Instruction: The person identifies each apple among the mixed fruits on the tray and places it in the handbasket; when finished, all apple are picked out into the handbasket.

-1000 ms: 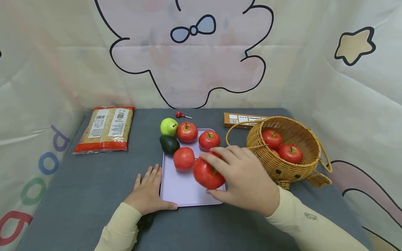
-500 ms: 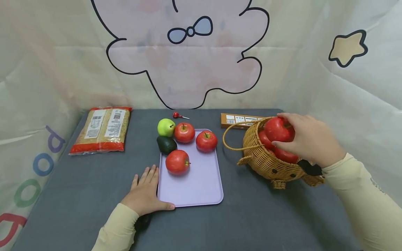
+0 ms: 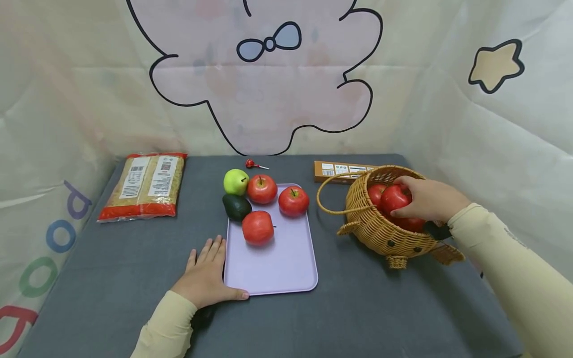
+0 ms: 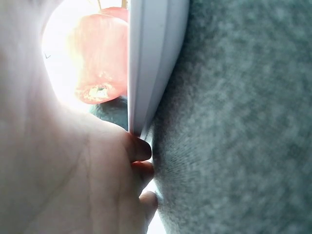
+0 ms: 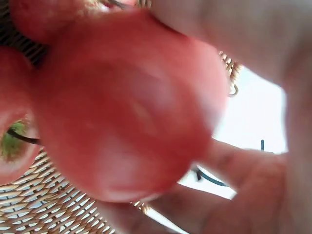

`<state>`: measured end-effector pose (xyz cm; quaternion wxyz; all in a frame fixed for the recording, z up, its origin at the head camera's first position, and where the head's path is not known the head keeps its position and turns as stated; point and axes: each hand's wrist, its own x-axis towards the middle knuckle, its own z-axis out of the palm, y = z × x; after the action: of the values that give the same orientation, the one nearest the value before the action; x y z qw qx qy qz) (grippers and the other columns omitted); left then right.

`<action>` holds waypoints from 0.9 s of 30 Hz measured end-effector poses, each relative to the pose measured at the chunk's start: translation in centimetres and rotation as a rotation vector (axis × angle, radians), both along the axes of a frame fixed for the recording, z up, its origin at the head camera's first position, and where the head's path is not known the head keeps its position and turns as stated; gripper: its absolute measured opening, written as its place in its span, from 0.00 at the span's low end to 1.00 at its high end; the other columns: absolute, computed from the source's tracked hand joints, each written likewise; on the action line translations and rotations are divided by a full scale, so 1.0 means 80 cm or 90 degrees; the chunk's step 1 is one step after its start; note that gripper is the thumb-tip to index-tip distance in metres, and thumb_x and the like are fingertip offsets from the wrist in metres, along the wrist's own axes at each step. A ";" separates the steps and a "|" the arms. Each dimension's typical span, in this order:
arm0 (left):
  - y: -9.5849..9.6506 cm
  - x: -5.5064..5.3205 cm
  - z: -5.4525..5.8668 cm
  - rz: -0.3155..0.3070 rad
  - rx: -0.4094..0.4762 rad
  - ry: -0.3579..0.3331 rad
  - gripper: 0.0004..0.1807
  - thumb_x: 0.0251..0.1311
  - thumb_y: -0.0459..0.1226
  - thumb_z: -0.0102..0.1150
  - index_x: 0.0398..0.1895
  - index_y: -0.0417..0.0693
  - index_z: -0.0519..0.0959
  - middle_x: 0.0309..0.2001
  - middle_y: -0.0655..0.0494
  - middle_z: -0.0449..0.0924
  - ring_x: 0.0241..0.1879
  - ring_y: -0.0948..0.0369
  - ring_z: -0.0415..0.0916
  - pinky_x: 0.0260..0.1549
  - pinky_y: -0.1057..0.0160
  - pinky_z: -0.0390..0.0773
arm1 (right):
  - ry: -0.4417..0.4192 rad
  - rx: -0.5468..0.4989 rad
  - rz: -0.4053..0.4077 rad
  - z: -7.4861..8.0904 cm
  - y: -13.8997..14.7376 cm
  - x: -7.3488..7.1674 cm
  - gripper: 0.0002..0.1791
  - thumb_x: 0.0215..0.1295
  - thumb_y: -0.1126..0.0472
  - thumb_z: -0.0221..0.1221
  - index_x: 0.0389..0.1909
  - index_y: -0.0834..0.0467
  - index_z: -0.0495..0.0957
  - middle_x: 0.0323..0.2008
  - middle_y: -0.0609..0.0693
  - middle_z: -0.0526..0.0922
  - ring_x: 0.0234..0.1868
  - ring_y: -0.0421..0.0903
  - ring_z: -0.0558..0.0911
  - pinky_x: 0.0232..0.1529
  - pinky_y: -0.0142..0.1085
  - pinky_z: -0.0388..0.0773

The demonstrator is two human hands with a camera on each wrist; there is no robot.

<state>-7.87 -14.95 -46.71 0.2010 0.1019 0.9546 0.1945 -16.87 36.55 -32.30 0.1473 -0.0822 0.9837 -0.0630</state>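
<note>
My right hand [image 3: 431, 201] grips a red apple [image 3: 396, 198] inside the wicker basket [image 3: 373, 233] on the right. Fingers and thumb curl round that apple [image 5: 131, 107] in the right wrist view, with other red apples [image 5: 12, 122] close against it. My left hand [image 3: 206, 278] rests at the near left corner of the lilac tray [image 3: 273, 276], fingers straight along its side and thumb at the front edge. One red apple [image 3: 258, 228] lies on its side on the tray. Two more, a right one [image 3: 293, 201] and a left one [image 3: 262, 189], stand at its far end.
An avocado [image 3: 237, 207] and a green apple [image 3: 236, 182] sit at the tray's far left corner. Behind lie a red lollipop [image 3: 252, 164] and a flat brown box [image 3: 329, 171]. A bag of grain [image 3: 145, 186] lies at the left. The basket's handle loop [image 3: 333, 211] reaches toward the tray.
My right hand has carried the red apple from over the tray rightward and down into the basket. The near apple on the tray has rolled slightly. My left hand stays at the tray.
</note>
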 end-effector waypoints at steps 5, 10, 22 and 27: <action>0.000 0.002 0.000 0.005 -0.001 -0.001 0.85 0.34 0.77 0.75 0.85 0.31 0.49 0.84 0.33 0.46 0.83 0.34 0.39 0.74 0.26 0.36 | -0.036 0.005 -0.004 -0.008 -0.002 -0.008 0.49 0.59 0.34 0.74 0.72 0.58 0.69 0.52 0.60 0.84 0.43 0.58 0.83 0.39 0.56 0.82; -0.003 0.003 -0.002 0.009 -0.004 -0.004 0.85 0.34 0.77 0.75 0.85 0.32 0.49 0.84 0.33 0.46 0.83 0.35 0.39 0.74 0.26 0.36 | -0.039 0.021 0.021 -0.011 -0.005 -0.013 0.53 0.59 0.32 0.74 0.73 0.63 0.67 0.57 0.64 0.82 0.51 0.63 0.83 0.43 0.60 0.82; -0.002 -0.001 -0.004 -0.004 0.033 0.019 0.84 0.36 0.76 0.76 0.85 0.32 0.49 0.84 0.33 0.46 0.83 0.35 0.39 0.74 0.26 0.37 | 0.292 -0.018 0.052 0.032 -0.051 0.022 0.33 0.73 0.41 0.64 0.67 0.62 0.77 0.62 0.67 0.81 0.58 0.68 0.80 0.49 0.67 0.79; -0.001 -0.003 -0.003 0.002 0.028 0.008 0.84 0.36 0.76 0.76 0.85 0.32 0.48 0.84 0.34 0.45 0.83 0.36 0.39 0.75 0.27 0.37 | 0.538 -0.169 0.212 0.035 -0.120 0.051 0.18 0.66 0.55 0.63 0.52 0.61 0.86 0.48 0.58 0.88 0.46 0.61 0.84 0.43 0.59 0.81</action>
<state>-8.07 -15.03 -46.97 0.1924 0.1063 0.9516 0.2148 -12.80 26.92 -29.51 -0.2696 -0.2753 0.9143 -0.1248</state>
